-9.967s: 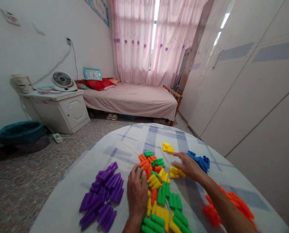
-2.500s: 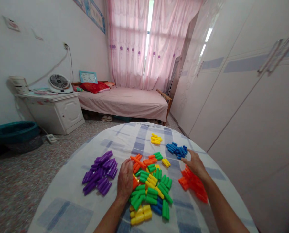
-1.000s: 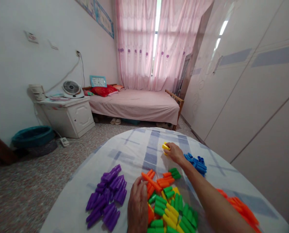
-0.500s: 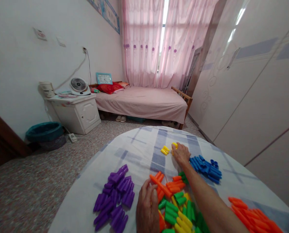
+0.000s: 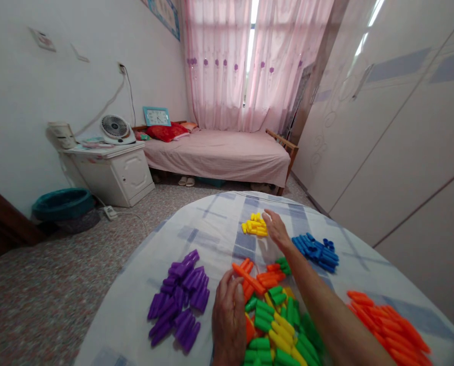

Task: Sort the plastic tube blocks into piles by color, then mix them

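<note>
Beside a small pile of yellow plastic pieces (image 5: 255,225) at the far part of the table, my right hand (image 5: 276,227) is open, its fingers apart and nothing seen in them. My left hand (image 5: 229,315) lies with fingers stretched along the left edge of a mixed heap. That heap holds green pieces (image 5: 264,314), yellow ones (image 5: 282,333) and orange ones (image 5: 250,279). My right forearm passes over its right side and hides part of it. The pieces look like short tapered tubes. What lies under my left palm is hidden.
Purple pieces (image 5: 181,297) form a pile on the left of the cloth-covered table (image 5: 135,300). Blue pieces (image 5: 316,251) lie to the right, and a separate orange pile (image 5: 390,328) is near the right edge. Beyond stand a bed (image 5: 219,152), a cabinet (image 5: 130,175) and a bin (image 5: 63,203).
My right hand has let go of yellow pieces, which now lie with the others in a larger pile, and its fingers have opened. The left hand stays by the heap. The view has shifted slightly.
</note>
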{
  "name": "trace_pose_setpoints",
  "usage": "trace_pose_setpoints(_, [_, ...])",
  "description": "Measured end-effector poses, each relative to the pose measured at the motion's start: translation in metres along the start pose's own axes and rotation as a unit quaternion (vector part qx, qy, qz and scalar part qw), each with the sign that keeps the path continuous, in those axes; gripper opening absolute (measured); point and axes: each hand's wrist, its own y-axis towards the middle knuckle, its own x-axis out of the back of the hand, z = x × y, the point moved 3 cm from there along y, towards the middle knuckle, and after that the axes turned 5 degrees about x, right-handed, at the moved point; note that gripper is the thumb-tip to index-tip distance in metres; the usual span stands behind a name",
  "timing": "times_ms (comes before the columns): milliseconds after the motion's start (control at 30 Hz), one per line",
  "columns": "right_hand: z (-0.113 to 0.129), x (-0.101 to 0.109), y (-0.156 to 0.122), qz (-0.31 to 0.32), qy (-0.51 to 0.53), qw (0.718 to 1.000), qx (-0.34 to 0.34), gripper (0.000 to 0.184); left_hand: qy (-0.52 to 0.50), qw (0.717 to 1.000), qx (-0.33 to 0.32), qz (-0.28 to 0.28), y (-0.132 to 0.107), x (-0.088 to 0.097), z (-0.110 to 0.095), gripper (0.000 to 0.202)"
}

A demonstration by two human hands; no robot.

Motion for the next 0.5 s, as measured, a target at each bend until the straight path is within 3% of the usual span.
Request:
trace_pose_setpoints(100, [-0.019, 0.034, -0.03, 0.034, 0.015, 0.999, 0.038, 0.043, 0.002, 1.0, -0.004, -0.004, 0.001, -0.001, 0.001, 0.038])
trace_pose_setpoints(200, [-0.038, 0.052, -0.075, 0.079, 0.019, 0.995, 0.059, 0.04, 0.003, 1.0, -0.01, -0.007, 0.002, 0.0, 0.001, 0.038])
trace_pose_setpoints(333, [-0.046, 0.044, -0.122, 0.147, -0.01, 0.982, 0.118, 0.054, 0.009, 1.0, -0.028, -0.007, 0.003, 0.002, -0.002, 0.039])
trace_pose_setpoints(500, [-0.038, 0.042, -0.132, 0.124, -0.087, 0.982, 0.11, 0.044, 0.01, 0.999, -0.04, -0.011, 0.004, 0.003, -0.004, 0.039])
